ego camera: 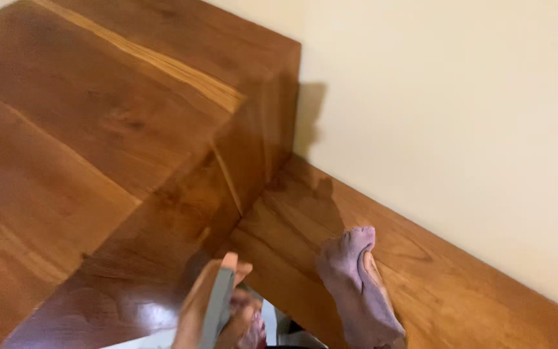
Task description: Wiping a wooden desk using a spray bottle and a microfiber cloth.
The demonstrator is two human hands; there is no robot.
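My left hand (192, 318) is at the bottom edge and grips a thin flat grey object (218, 304), held edge-on; I cannot tell what it is. My right hand (378, 279) is mostly wrapped in a mauve-grey cloth (351, 278), with only a strip of fingers showing beside it. The cloth rests on a low polished wooden ledge (440, 291) that runs along the wall. The two hands are apart, the left one in front of the dark glossy side of a taller wooden unit (98, 103).
The taller wooden unit fills the left and top, and its corner meets the ledge near the centre. A plain cream wall (460, 103) rises behind the ledge on the right. Something pale and blurred shows at the bottom between the hands.
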